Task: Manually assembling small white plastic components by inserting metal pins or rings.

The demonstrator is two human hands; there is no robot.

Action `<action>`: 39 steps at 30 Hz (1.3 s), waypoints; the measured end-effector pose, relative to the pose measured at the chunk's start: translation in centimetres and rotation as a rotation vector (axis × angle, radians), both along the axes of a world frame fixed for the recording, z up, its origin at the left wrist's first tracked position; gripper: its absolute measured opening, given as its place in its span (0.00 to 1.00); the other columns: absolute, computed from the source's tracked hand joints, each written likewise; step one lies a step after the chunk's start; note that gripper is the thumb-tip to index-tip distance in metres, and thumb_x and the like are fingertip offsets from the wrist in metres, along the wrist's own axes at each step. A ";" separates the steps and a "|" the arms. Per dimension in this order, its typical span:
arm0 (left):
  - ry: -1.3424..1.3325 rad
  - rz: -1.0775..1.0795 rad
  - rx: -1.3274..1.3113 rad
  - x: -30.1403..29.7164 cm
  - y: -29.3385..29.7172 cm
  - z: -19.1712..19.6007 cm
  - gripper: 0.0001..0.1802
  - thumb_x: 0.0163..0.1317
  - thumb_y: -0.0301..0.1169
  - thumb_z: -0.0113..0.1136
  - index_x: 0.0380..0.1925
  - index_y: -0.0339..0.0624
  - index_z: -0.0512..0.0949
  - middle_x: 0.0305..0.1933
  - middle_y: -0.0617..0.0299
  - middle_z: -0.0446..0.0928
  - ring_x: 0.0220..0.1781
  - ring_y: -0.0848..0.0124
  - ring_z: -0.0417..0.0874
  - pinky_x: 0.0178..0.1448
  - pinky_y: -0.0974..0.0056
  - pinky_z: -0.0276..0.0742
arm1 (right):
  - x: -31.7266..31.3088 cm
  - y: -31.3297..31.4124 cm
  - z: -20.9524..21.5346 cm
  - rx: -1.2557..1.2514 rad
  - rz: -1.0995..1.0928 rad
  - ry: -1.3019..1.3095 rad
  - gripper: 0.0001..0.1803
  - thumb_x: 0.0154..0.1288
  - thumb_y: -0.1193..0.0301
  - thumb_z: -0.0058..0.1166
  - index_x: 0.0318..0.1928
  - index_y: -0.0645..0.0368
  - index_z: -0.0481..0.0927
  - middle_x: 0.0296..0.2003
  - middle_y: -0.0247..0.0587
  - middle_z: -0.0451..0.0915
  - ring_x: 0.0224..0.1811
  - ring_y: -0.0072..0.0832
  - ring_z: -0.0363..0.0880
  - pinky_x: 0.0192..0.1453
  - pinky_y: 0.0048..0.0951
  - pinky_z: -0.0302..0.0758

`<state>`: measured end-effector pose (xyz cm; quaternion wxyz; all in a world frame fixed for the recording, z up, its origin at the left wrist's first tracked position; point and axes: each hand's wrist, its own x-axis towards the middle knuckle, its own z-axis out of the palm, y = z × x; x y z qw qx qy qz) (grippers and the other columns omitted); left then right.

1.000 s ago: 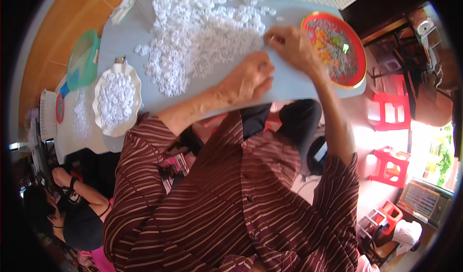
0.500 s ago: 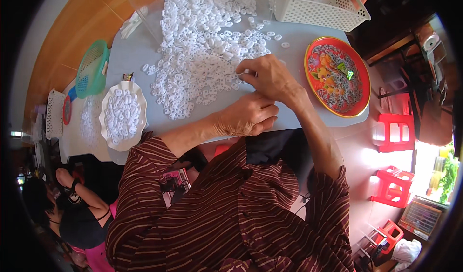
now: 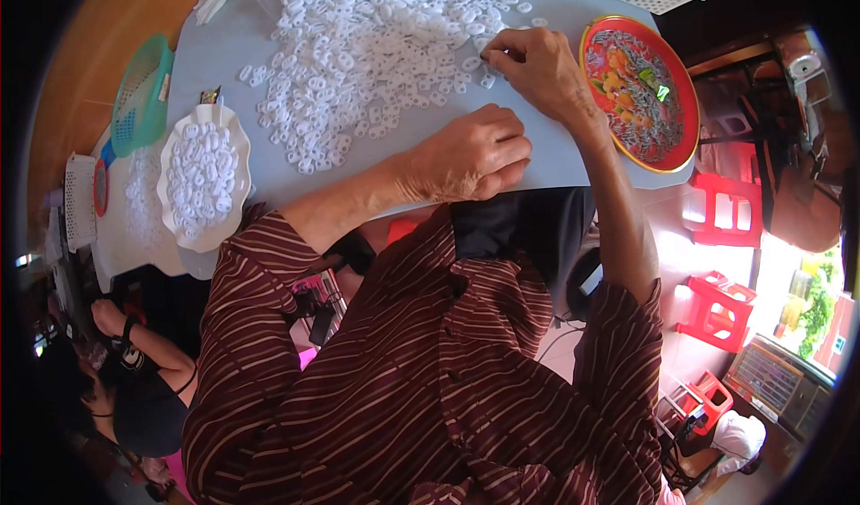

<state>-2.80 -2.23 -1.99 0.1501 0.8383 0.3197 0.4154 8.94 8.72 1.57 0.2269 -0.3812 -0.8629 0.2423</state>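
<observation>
Many white plastic pieces lie loose across the far middle of the counter, and beside their right fringe the right hand is pinching with thumb and fingers, on what I cannot tell. The left hand is curled closed near the front edge; if it holds anything, a slackened grip could drop it off there. Along the right edge, a careless swing of the right forearm could knock the red tray and spill its small grey bits.
</observation>
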 end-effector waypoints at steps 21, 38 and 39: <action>-0.014 0.009 0.045 0.2 -0.1 -1.1 0.06 0.52 0.30 0.58 0.25 0.39 0.72 0.28 0.57 0.74 0.35 0.58 0.76 0.42 0.57 0.73 | -4.1 -0.2 0.1 0.140 0.193 -0.180 0.07 0.53 0.70 0.56 0.33 0.56 0.84 0.26 0.46 0.81 0.31 0.43 0.80 0.40 0.40 0.76; 0.062 -0.040 -0.018 -0.2 -0.5 -0.4 0.07 0.46 0.21 0.59 0.27 0.37 0.72 0.30 0.57 0.70 0.37 0.58 0.72 0.41 0.59 0.73 | -1.4 1.3 0.8 -0.092 0.084 0.017 0.09 0.54 0.68 0.55 0.31 0.59 0.84 0.19 0.44 0.79 0.21 0.31 0.79 0.34 0.31 0.75; 0.060 -0.036 -0.019 -0.2 -0.4 -0.4 0.08 0.45 0.21 0.59 0.27 0.37 0.72 0.31 0.57 0.70 0.37 0.59 0.73 0.42 0.59 0.73 | -1.3 1.4 0.8 -0.070 0.106 0.027 0.09 0.54 0.68 0.55 0.31 0.59 0.84 0.20 0.44 0.80 0.22 0.32 0.79 0.35 0.31 0.75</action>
